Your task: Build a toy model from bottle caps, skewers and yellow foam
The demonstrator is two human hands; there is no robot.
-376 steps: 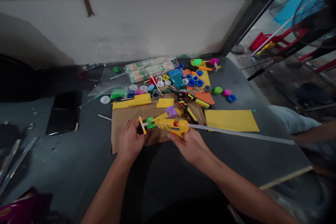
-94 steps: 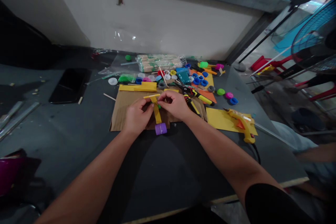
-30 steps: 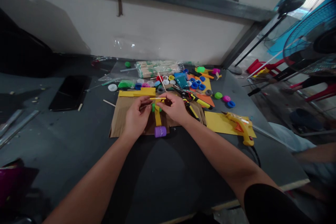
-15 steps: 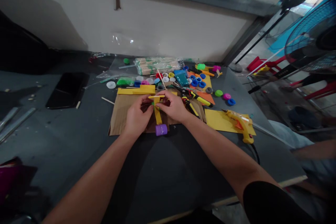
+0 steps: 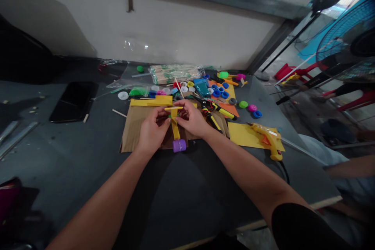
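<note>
Both hands hold a small yellow craft model over a brown cardboard sheet. The model has a yellow strip body, a crosspiece at its far end, and purple bottle caps at its near end. My left hand pinches it from the left, thumb and fingers closed at the middle. From the right, my right hand grips it with curled fingers near the crosspiece. A bit of green shows between the fingertips; what it belongs to is partly hidden.
Pliers and a yellow-handled cutter lie right of the hands. A yellow glue gun rests on yellow card. Behind are loose bottle caps and bagged wooden sticks. A phone lies left; a fan stands right.
The hands and the model hold nearly the same place, with only slight finger movement. The whole view has shifted a little.
</note>
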